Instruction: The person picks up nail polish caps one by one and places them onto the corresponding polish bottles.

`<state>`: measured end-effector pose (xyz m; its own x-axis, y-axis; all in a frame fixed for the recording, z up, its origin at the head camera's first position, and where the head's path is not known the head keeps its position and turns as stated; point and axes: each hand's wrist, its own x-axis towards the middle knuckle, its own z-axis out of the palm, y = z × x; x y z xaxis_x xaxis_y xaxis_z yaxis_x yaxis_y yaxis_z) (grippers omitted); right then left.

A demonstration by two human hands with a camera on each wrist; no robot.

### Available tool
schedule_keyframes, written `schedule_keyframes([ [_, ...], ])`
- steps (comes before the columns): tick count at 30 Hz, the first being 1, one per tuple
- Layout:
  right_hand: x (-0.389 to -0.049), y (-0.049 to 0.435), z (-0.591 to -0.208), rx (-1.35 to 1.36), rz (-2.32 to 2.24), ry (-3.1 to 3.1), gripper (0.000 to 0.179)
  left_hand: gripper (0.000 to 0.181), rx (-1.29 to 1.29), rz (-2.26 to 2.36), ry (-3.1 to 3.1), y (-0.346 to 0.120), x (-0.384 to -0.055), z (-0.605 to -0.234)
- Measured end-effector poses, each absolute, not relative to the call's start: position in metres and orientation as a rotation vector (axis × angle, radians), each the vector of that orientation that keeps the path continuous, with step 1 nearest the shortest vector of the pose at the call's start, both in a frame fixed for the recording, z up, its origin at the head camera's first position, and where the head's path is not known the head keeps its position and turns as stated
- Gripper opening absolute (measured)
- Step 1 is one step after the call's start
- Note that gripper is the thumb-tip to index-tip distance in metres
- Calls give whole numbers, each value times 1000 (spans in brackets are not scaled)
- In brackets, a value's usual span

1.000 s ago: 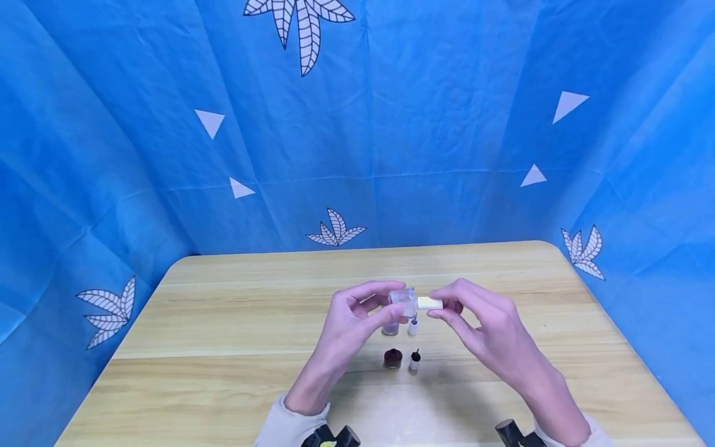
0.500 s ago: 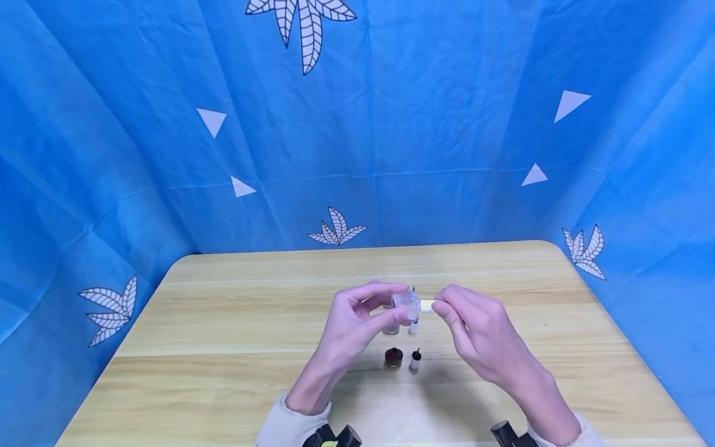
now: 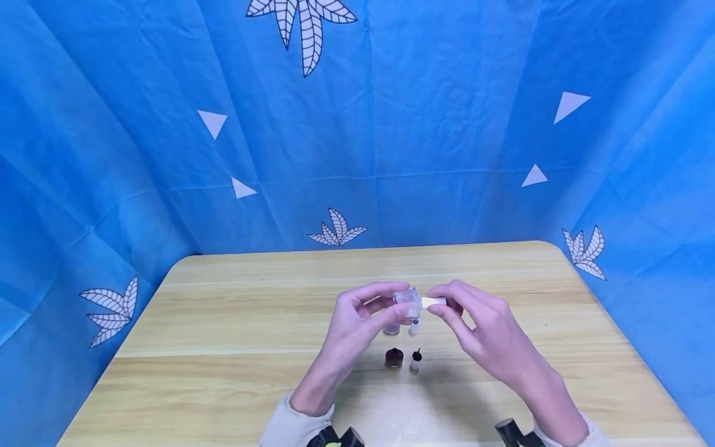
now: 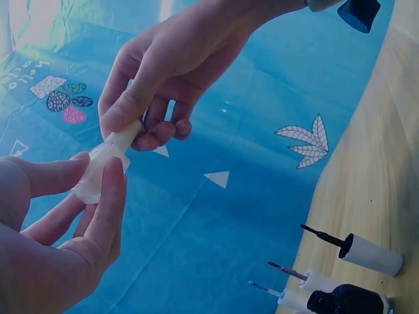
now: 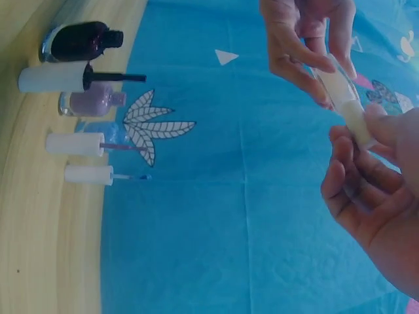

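A clear, pale nail polish bottle [image 3: 408, 304] is held above the table, tipped sideways with its neck to the right. My left hand [image 3: 354, 320] grips its body between thumb and fingers. My right hand [image 3: 488, 329] pinches the bottle's white cap [image 3: 434, 302] by thumb and index finger. In the right wrist view the cap [image 5: 357, 124] sits against the neck of the bottle [image 5: 337, 88]; whether it is tight I cannot tell. Below stand a dark red nail polish bottle [image 3: 393, 358] and a white brush cap [image 3: 415, 364], its black brush pointing up.
Farther back on the wooden table [image 3: 234, 310] stand an open lilac polish bottle [image 5: 95, 100] and a blue one [image 5: 108, 131], partly hidden. Two more white brush caps [image 5: 73, 144] stand beside them, brushes up. A blue patterned cloth [image 3: 419, 124] hangs behind the table.
My right hand twisted at the cap, thumb rolling forward half a second ago, then turned back to its earlier pose. The left hand and bottle shifted very slightly right.
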<state>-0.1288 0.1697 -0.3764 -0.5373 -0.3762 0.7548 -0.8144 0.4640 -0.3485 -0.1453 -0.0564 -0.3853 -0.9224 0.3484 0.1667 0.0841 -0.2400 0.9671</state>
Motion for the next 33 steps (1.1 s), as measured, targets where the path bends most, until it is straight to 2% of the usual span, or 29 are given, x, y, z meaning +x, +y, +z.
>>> schedule_keyframes([
  [5, -130, 170, -374, 1012, 927, -2039, 28, 35, 519, 2314, 1774, -56, -145, -386],
  [15, -130, 164, -376, 1015, 849, -1962, 31, 35, 542, 2303, 1819, -58, -142, -383],
  [21, -125, 165, -379, 959, 904, -2104, 11, 34, 609, 2301, 1865, -58, -140, -380],
  [26, -123, 168, -377, 922, 948, -2191, 20, 34, 602, 2294, 1853, -58, -141, -379],
  [29, -125, 167, -375, 968, 984, -2143, 8, 33, 593, 2310, 1831, -58, -142, -381],
  [30, -126, 167, -375, 989, 985, -2116, 9, 33, 588, 2313, 1822, -59, -142, -381],
  [33, -129, 165, -373, 1043, 965, -2036, 24, 34, 571, 2320, 1796, -59, -143, -382],
])
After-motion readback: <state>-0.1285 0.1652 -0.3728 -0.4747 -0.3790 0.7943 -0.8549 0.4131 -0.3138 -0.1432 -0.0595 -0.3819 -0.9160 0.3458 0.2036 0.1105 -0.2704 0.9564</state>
